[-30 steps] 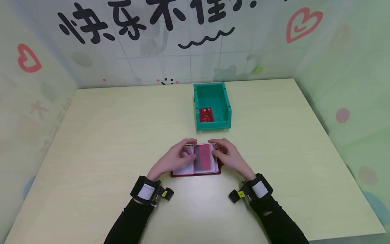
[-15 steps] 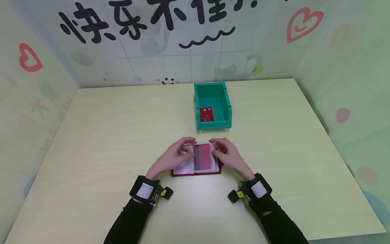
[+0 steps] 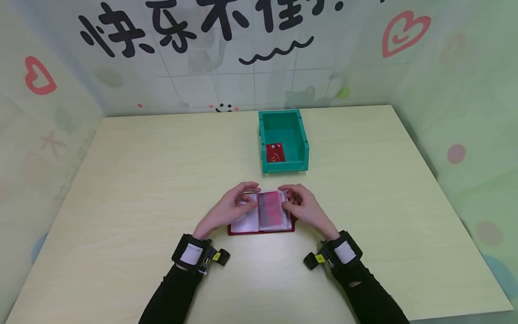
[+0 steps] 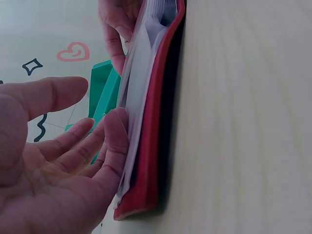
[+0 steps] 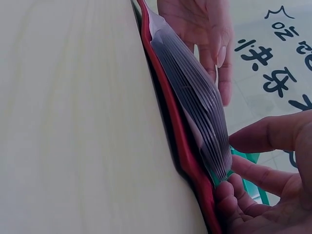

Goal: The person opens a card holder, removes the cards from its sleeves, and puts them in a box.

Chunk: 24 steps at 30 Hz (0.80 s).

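A broad, pale bench (image 3: 121,180) with faint wood grain stretches before the person. By its far edge stands a teal bin (image 3: 285,166), boxy and smooth, probably moulded plastic. Nearer the person, a card booklet (image 3: 246,224) lies open on the bench between both hands.

The left hand (image 3: 226,209) has thumb and fingers spread apart, some fingers only touching the left page's edge. The right hand (image 3: 303,204) holds the other side, thumb against the page edges and fingers curled by the cover; whether it pinches one leaf alone, I cannot tell.

The work in hand looks like managing the open pages. I'd judge it goes best with light pressure on the left, while the right thumb parts one edge at a time, since such thin leaves may cling together.

The cover (image 4: 155,126) is red, thick-edged and leather-like. Its clear sleeves (image 5: 195,92) fan in a glossy stack. Smallest are the flat cards: a pink card (image 3: 273,209) with a grey stripe inside the booklet, and a red card (image 3: 275,153) in the bin.
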Available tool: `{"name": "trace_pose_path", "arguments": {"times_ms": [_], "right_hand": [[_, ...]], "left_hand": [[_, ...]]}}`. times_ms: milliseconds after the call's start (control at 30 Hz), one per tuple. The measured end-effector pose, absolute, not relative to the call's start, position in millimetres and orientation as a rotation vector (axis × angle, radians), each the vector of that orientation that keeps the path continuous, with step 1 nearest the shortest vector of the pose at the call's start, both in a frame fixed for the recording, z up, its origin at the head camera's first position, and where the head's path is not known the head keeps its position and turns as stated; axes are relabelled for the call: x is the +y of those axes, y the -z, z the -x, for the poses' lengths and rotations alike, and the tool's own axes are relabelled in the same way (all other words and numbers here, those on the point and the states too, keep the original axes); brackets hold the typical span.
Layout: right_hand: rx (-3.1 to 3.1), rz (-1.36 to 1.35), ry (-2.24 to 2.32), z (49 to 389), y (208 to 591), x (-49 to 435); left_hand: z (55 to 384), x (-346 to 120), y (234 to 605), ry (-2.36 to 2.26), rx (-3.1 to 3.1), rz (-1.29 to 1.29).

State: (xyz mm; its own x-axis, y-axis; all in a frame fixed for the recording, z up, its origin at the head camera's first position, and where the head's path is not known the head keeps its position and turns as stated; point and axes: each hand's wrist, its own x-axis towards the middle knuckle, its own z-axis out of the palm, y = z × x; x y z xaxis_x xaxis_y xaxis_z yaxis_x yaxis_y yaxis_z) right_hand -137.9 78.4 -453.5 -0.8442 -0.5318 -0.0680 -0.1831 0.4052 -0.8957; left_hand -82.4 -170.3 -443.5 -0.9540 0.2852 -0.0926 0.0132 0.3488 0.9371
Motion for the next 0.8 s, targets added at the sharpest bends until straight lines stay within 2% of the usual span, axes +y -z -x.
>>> {"name": "trace_pose_path", "arguments": {"times_ms": [467, 633, 800], "right_hand": [[2.325, 0.66, 1.368, 137.6, 451.8, 79.5], [2.49, 0.654, 1.259, 127.4, 445.2, 63.4], [2.693, 0.79, 1.178, 113.3, 438.2, 41.4]], "left_hand": [[80.3, -174.2, 449.1, -1.71, 2.317, -0.228], [79.3, -174.9, 450.7, -1.741, 2.297, -0.193], [78.6, -175.6, 447.0, -1.777, 2.29, -0.128]]}}
